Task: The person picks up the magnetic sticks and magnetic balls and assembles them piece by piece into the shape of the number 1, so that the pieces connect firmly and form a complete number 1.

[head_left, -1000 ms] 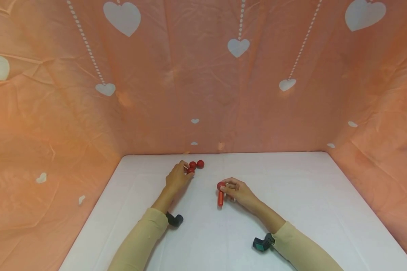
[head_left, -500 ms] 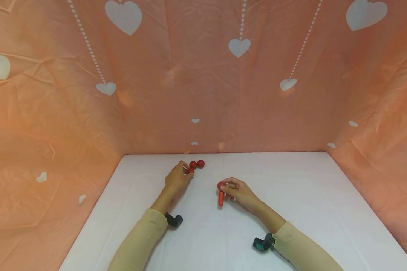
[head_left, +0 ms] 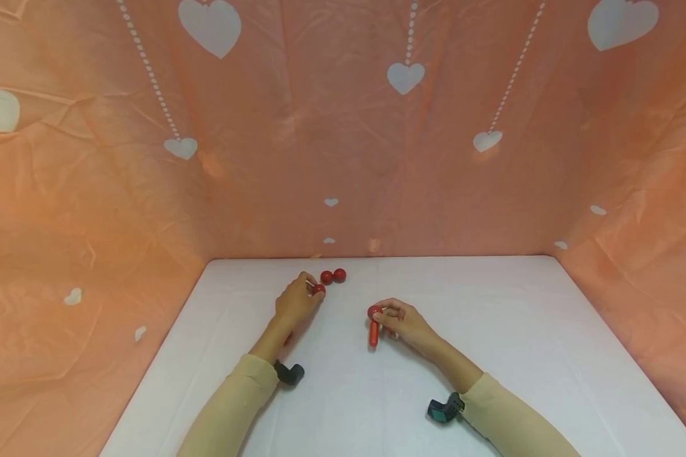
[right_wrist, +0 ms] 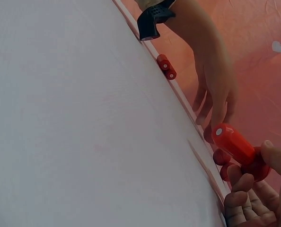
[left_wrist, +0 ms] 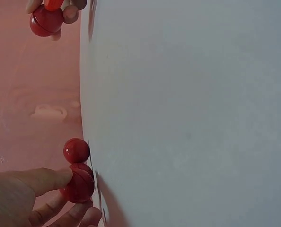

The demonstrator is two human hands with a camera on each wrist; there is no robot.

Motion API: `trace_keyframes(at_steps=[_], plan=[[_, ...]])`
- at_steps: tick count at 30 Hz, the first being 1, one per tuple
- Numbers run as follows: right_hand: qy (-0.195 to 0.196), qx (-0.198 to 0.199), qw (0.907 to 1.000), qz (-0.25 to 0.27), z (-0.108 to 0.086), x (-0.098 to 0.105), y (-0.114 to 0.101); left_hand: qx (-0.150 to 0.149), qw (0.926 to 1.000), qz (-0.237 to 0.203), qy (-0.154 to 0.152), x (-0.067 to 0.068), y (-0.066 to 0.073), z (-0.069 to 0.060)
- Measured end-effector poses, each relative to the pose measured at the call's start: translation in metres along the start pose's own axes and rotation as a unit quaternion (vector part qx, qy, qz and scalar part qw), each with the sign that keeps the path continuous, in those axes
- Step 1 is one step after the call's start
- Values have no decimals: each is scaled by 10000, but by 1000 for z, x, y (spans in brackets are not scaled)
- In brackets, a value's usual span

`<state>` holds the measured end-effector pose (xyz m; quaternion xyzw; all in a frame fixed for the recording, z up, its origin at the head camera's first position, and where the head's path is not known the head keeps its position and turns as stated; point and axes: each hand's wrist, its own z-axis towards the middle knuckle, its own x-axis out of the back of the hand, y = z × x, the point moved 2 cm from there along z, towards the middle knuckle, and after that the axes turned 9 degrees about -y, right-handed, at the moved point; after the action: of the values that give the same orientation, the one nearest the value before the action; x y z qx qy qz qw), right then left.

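Note:
My left hand [head_left: 296, 301] pinches a red ball [head_left: 319, 289] near the far edge of the table. Just beyond it two more red balls [head_left: 333, 276] sit side by side; in the left wrist view one is partly hidden behind the held ball [left_wrist: 78, 188]. My right hand [head_left: 403, 324] holds another red ball [head_left: 374, 311] between thumb and fingers. A shiny red rod [head_left: 374, 333] is joined to that ball and points toward me; its end bears a small pale disc, visible in the right wrist view.
Red rods [right_wrist: 166, 67] lie together on the white table [head_left: 343, 406], mostly hidden by the left forearm in the head view. An orange cloth with white hearts [head_left: 331, 158] hangs behind and at both sides. A black wrist camera [head_left: 289, 374] sits on the left wrist.
My left hand has drawn slightly left and nearer with its ball, leaving a gap to the other two balls. A bit of red now shows beside the left forearm. My right hand keeps its hold.

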<state>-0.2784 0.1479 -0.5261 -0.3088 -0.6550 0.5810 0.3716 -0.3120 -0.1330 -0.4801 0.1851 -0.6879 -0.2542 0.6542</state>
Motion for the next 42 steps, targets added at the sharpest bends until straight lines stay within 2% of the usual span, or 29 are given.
trace_keyframes(at_steps=[16,24,31,36,42], plan=[[77,-58,9999,-129,-2,-1,-5,-120,9997,-175,-132,1,6,-14],[80,-86,9999,-95,-2,-1,-5,-246,9988,-220,-349,1,11,-23],[125,-123,9998,-133,-1,-1,-4,-403,9971,-270,-579,-3,8,-29],[104,-169,9997,-138,-2,-1,-4,-454,9933,-627,-853,-3,10,-33],[89,-162,9997,-141,-1,-1,-4,-837,9839,-1026,-1204,-6,12,-37]])
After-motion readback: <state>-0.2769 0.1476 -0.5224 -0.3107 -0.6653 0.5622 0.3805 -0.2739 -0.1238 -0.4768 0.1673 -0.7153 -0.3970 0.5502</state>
